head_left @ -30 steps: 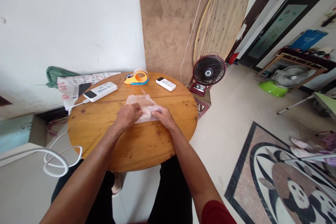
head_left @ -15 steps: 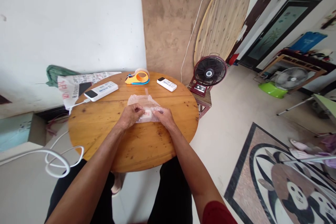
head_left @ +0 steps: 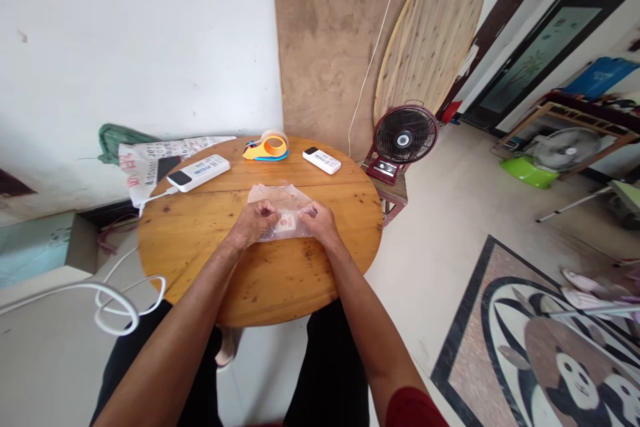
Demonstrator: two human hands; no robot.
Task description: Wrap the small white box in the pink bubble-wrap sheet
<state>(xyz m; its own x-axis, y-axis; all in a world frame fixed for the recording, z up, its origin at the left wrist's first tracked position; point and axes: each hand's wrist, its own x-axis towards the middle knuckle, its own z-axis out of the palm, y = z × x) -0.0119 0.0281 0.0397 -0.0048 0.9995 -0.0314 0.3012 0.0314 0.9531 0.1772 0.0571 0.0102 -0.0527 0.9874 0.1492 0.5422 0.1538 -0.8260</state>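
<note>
A sheet of clear bubble wrap lies on the round wooden table. On or under its film, a small pale rectangular item with red print shows between my hands; I cannot tell which layer covers it. My left hand pinches the wrap at the left of this item, fingers closed. Closed on the wrap's right side is my right hand, thumb against the fingers. Beyond the wrap sits an orange and blue tape dispenser with a roll of tape.
A white device with a black end and a plugged-in white cable lies at the table's left. Another such device is at the back right. A printed sack hangs past the left edge. A fan stands on a stool at right.
My hands have moved slightly apart, and the printed item between them shows more fully. The whole view has shifted a little. Both hands keep their pinch on the wrap.
</note>
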